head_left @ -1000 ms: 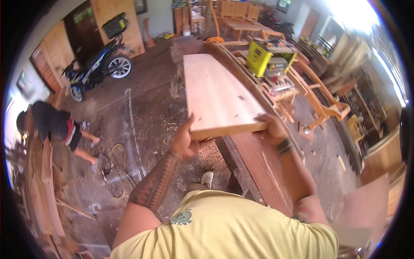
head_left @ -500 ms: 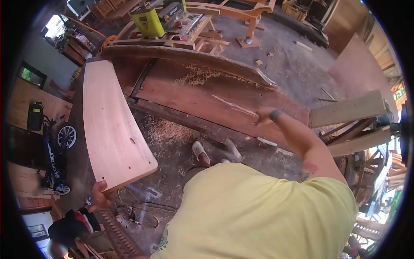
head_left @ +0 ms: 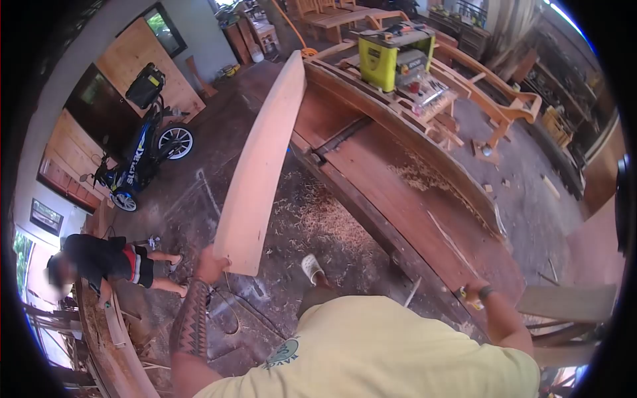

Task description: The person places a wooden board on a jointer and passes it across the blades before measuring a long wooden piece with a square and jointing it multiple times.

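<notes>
A long, pale wooden board (head_left: pixel 255 172) with a curved edge slants up and away from me. My left hand (head_left: pixel 212 264) is closed on its near lower corner. The far end of the board is beside the left end of a reddish-brown wooden workbench (head_left: pixel 405 205). My right hand (head_left: pixel 474 289) is at the near right edge of that bench, closed around a small yellow-and-white object (head_left: pixel 472 302) too small to identify. A thin, pale wood strip (head_left: pixel 451 242) lies on the bench just beyond this hand.
Wood shavings (head_left: pixel 332 222) cover the floor and part of the bench. A green power tool (head_left: pixel 378 63) stands behind the bench. A blue-and-black motorbike (head_left: pixel 136 162) is at left. Another person (head_left: pixel 99 255) bends over timber at lower left. Planks (head_left: pixel 567 302) stick out at right.
My view has turned left. The board, held by my left hand, now appears more edge-on. My right hand has moved to the near bench edge and now has the small yellow-and-white object.
</notes>
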`<state>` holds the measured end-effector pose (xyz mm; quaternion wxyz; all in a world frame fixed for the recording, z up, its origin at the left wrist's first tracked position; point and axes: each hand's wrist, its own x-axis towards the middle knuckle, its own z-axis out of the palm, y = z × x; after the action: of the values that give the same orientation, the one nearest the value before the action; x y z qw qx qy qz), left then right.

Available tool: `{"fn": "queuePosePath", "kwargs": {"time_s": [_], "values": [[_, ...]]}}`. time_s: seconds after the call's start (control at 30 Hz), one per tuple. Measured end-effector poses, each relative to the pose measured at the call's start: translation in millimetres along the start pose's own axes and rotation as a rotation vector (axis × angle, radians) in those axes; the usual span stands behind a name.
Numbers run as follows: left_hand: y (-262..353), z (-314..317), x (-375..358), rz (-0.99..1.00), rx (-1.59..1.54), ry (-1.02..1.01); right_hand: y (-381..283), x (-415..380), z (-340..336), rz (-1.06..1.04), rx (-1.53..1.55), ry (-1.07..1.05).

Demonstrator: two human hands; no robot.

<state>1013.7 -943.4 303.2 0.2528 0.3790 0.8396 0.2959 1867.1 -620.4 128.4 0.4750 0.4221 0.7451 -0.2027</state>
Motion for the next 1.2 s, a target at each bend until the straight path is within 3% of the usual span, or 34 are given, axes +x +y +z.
{"fn": "queuePosePath", "kwargs": {"time_s": [0.1,0.17,0.27,0.37,0.43,0.5,0.57,0.63,0.7,0.77,0.83,0.93,1.2], "values": [[-31,2,-4,0.037,0.011,0.035,-21,-50,-106,0.043,-0.037,-0.067],[-34,-3,-1,0.035,0.02,0.057,-91,-119,-228,0.094,-0.177,-0.041],[-27,-16,0,-0.021,0.064,0.059,-123,-121,-329,-0.032,-0.082,0.262],[-37,-17,0,-0.078,0.093,0.044,-188,-134,-453,-0.199,0.159,0.575],[-27,-29,3,-0.113,0.11,0.017,-244,-123,-508,-0.433,0.554,0.816],[-33,-30,3,-0.145,0.103,-0.002,-298,-85,-549,-0.687,1.0,1.057],[-32,-31,5,-0.184,0.117,-0.021,-340,-44,-593,-0.852,1.156,1.186],[-25,-33,4,-0.237,0.147,-0.045,-374,-18,-647,-0.742,1.243,1.015],[-25,-33,4,-0.261,0.195,-0.065,-391,59,-697,-0.887,1.274,0.938],[-25,-30,3,-0.284,0.229,-0.075,-420,120,-743,-0.909,1.282,0.956],[-25,-28,3,-0.311,0.238,-0.081,-447,141,-782,-0.755,0.925,1.19],[-11,-33,3,-0.368,0.223,-0.106,-470,176,-831,-0.645,0.743,1.276],[2,-28,2,-0.419,0.218,-0.098,-501,268,-894,-0.663,0.64,1.126]]}}
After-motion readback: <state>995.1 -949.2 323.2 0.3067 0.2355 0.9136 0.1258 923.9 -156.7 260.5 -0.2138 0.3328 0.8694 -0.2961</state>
